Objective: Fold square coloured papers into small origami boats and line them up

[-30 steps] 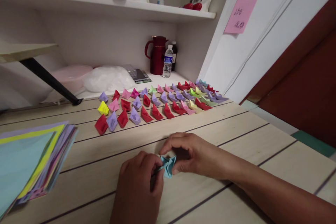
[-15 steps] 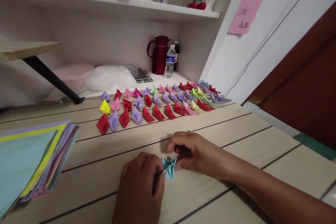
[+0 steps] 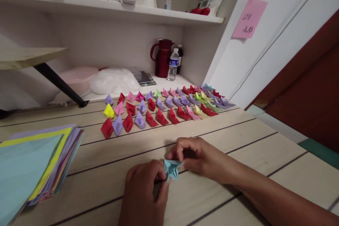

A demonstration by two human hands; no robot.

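Note:
A small light-blue folded paper piece [image 3: 171, 169] sits just above the wooden table [image 3: 238, 137], pinched from both sides. My left hand [image 3: 144, 194] grips its left edge with closed fingers. My right hand [image 3: 194, 157] pinches its right edge between thumb and fingers. Beyond my hands, several finished paper boats [image 3: 159, 107] in red, purple, pink, yellow and green stand in rows on the table.
A stack of coloured paper sheets [image 3: 34, 164] lies at the left. Behind the boats are a red jug [image 3: 162, 58], a water bottle [image 3: 172, 65] and a white plastic bag [image 3: 112, 81]. A shelf [image 3: 111, 7] runs above. A pink note [image 3: 249, 18] hangs on the white wall at right.
Both hands keep working the blue paper piece, which has turned slightly between the fingers. The view has shifted a little, so everything sits slightly lower and further right.

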